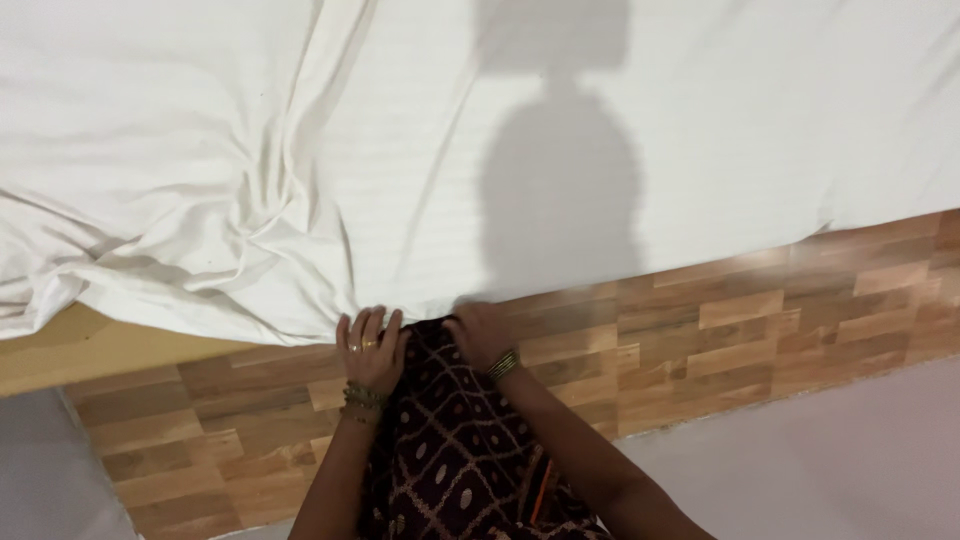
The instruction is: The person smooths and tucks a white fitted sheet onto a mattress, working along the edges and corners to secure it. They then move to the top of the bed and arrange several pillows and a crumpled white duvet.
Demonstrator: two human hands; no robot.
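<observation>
A person stands at the side of a bed, seen from above, with both hands at the lower edge of a white sheet (300,170) that covers the mattress. The left hand (371,345) lies flat with its fingers spread against the sheet's edge, rings on the fingers and green and gold bangles at the wrist; it is pressing rather than gripping. The right hand (478,335) sits just beside it, fingers curled toward the same edge, but whether it pinches any cloth cannot be told because the fingertips are hidden. Between the forearms hangs a dark patterned garment (455,455) the person wears. The sheet is smooth on the right, where the person's shadow (560,180) falls across it, and heavily bunched and creased on the left, where a strip of yellowish mattress (90,345) shows bare below the cloth. Under the hands runs a wood-patterned bed frame (760,320), with pale grey floor (830,470) beyond. To handle this edge well, it seems wise to keep both palms flat, push the cloth evenly along the frame, and draw slack out of the left-hand creases.
</observation>
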